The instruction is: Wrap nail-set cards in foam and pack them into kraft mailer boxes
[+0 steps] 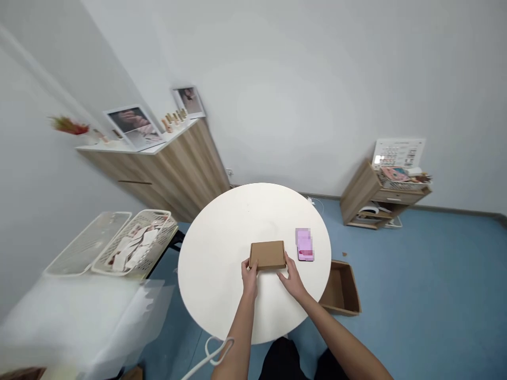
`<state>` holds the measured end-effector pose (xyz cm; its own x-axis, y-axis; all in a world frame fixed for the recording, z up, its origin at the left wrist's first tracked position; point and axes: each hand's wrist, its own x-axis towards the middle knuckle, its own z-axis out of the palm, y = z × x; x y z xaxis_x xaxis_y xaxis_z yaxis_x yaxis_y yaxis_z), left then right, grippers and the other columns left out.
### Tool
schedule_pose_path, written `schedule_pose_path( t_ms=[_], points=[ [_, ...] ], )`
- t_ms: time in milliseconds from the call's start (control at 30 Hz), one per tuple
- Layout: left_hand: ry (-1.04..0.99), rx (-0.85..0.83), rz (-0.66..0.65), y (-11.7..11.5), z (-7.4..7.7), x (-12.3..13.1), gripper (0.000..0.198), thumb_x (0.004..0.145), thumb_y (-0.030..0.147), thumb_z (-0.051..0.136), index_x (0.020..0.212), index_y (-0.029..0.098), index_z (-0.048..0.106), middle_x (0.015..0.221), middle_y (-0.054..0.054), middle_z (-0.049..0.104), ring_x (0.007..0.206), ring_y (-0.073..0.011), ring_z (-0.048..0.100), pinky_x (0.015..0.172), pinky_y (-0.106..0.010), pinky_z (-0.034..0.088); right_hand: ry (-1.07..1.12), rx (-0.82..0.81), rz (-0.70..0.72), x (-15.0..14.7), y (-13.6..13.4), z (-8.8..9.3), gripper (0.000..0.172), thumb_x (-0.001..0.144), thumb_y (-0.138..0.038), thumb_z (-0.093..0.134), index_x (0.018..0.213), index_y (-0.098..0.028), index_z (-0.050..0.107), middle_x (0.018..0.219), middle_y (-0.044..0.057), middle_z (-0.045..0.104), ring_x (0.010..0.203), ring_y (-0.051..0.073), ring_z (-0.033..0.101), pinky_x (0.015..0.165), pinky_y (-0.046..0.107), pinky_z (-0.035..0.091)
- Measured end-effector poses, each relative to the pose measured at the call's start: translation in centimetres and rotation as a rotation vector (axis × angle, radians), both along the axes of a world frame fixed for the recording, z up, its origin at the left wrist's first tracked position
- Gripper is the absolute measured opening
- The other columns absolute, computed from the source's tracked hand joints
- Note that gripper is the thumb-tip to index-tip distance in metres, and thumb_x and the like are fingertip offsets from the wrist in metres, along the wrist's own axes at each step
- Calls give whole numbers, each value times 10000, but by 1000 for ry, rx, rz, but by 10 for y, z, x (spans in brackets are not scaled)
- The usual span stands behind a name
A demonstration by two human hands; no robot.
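A small closed brown cardboard box (pixel 268 255) lies at the middle of a round white table (pixel 222 232). Its front left corner is in my left hand (pixel 249 274), thumb on top and fingers wrapped round the side. My right hand (pixel 293 278) grips the front right corner, fingers along the right side and thumb by the front edge. To the right of the box is a phone-like thing (pixel 304 245) with a pink-purple face, partly blurred out. Neither hand touches it.
An open cardboard box (pixel 340 287) stands on the floor at the table's right. White plastic baskets (pixel 134 243) are on the left, one holding papers. A wood cabinet (pixel 190 163) stands behind left, a small shelf unit (pixel 364 192) behind right. A white curled hook (pixel 217 348) shows in front.
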<state>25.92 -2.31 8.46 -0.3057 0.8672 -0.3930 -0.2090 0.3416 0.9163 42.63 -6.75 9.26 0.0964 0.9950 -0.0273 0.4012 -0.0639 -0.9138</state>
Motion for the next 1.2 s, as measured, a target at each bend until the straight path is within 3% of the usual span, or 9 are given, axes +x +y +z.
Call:
schedule_pose_path(
  t_ms=[167,333,433,533,667,800,933,1033,1200],
  points=[
    [-187,-69,-229,13,28,64,470,668,518,767,959,186,607,1026,-71,601,935,-194,600,766,-323,534,-323,221,-82,79,-31,40,664,882,-173,435,1503,-320,252,1474,95,326,1288,239,438,1040,443,450],
    [-284,-173,-509,-6,35,148,461,633,515,791,873,147,654,918,-74,629,810,-166,593,676,-286,533,-683,335,-185,179,-75,67,596,879,-111,416,1444,-299,382,1442,99,429,1269,285,437,1034,526,430],
    [-286,-245,-636,-30,28,198,460,654,517,771,925,155,684,928,-74,651,789,-153,603,667,-263,526,-722,344,-105,232,-111,82,598,854,-87,428,1425,-261,397,1469,89,424,1356,276,363,1076,522,402],
    [-228,-307,-751,-57,14,245,466,694,548,723,982,183,691,960,-70,670,814,-158,622,648,-239,514,-673,298,-38,276,-147,90,590,839,-83,434,1405,-244,399,1428,82,473,1352,244,391,1074,483,423],
    [-94,-359,-861,-90,-11,299,537,768,627,617,1051,173,655,1069,-125,664,959,-235,642,729,-311,544,-657,174,4,328,-181,77,535,822,-87,492,1327,-259,461,1275,77,576,1236,230,497,980,412,498],
    [270,-119,-868,-117,-42,339,500,855,445,561,1300,221,513,1371,-135,513,1269,-293,496,987,-414,467,-643,63,36,368,-192,27,493,799,-80,552,1255,-255,484,1207,79,575,1146,231,529,914,386,520],
    [461,303,-1046,-138,-93,357,612,786,159,501,1384,265,434,1470,-66,412,1386,-233,357,1147,-412,307,-635,-87,54,386,-184,-55,463,762,-72,604,1182,-237,501,1135,74,564,1087,242,537,882,389,519],
    [567,286,-1107,-144,-157,356,663,730,108,497,1379,232,443,1468,-83,414,1386,-236,363,1155,-416,297,-627,-205,57,384,-173,-127,401,766,-78,606,1128,-221,509,1121,74,555,1080,242,526,907,390,498],
    [743,-133,-978,-140,-299,331,663,697,118,554,1354,145,463,1431,-159,463,1387,-290,370,1161,-438,275,-617,-357,67,369,-149,-262,349,784,-85,579,1103,-210,515,1144,84,565,1116,240,494,920,351,475]
  ],
)
